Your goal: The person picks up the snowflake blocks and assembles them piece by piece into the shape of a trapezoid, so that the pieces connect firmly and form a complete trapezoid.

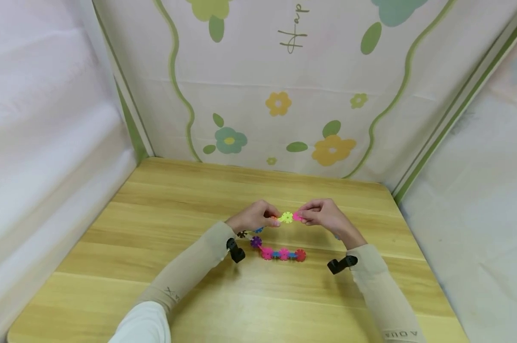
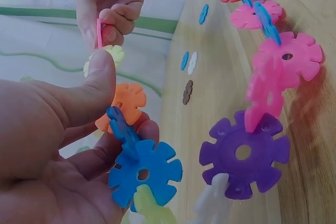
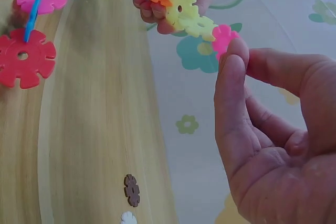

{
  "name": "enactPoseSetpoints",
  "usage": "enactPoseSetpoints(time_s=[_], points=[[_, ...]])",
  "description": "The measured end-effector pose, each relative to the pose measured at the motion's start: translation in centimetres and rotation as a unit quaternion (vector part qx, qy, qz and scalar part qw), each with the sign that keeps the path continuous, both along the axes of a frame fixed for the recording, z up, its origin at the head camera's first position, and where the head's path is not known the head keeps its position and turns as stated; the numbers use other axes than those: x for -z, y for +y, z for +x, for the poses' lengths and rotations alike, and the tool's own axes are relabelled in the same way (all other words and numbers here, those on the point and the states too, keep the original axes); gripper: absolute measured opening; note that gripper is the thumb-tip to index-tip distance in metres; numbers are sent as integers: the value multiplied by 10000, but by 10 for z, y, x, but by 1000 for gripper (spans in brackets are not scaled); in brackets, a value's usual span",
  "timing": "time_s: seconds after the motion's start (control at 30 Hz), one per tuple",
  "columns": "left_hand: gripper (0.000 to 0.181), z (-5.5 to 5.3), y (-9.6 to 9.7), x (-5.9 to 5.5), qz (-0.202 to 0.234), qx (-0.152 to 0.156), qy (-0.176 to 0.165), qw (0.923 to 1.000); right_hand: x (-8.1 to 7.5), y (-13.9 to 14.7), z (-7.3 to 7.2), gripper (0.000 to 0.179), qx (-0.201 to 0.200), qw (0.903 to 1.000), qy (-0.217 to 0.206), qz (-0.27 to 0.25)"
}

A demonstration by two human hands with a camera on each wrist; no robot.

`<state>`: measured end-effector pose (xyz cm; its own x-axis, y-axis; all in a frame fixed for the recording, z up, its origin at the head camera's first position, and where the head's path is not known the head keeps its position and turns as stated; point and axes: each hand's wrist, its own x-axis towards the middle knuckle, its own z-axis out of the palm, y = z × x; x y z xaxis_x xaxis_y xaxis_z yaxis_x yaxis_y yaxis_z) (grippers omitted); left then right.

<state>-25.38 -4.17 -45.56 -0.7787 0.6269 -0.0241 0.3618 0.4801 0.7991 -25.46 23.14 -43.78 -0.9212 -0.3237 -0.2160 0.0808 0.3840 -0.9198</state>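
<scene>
A chain of flower-shaped plastic snowflake discs runs through my left hand (image 1: 256, 215), which pinches it by the orange disc (image 2: 131, 100) and a yellow one. Past those fingers another yellow disc (image 1: 287, 217) sticks out toward the right. My right hand (image 1: 324, 216) pinches a pink disc (image 3: 223, 38) between thumb and fingertip, its edge against that end yellow disc; whether it is slotted in, I cannot tell. Beyond the left hand the chain continues through blue discs (image 2: 152, 169) and a purple disc (image 2: 262, 156), then pink ones, to a red disc (image 3: 37, 59) over the table.
Loose discs lie on the wooden table (image 1: 284, 305): a brown disc (image 3: 132, 190), a white disc (image 2: 192, 63) and blue discs (image 2: 203, 14). Pale fabric panels stand along the back and both sides. Black straps (image 1: 236, 251) ring both wrists.
</scene>
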Motion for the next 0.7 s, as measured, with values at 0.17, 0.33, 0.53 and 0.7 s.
enactPoseSetpoints(time_s=[0.17, 0.33, 0.53, 0.7], points=[[26, 1, 2, -2, -37, 3, 51, 10000, -2, -5, -6, 24, 110, 9995, -275, 94], [25, 1, 4, -1, 5, -21, 116, 9999, -4, -11, -10, 20, 288, 9979, -581, -12], [22, 2, 4, -2, -20, 27, 157, 9999, 0, -13, -12, 26, 208, 9950, -906, -370], [24, 5, 3, -3, 15, 82, 136, 9999, 2, -11, -11, 31, 92, 9951, -906, -375]])
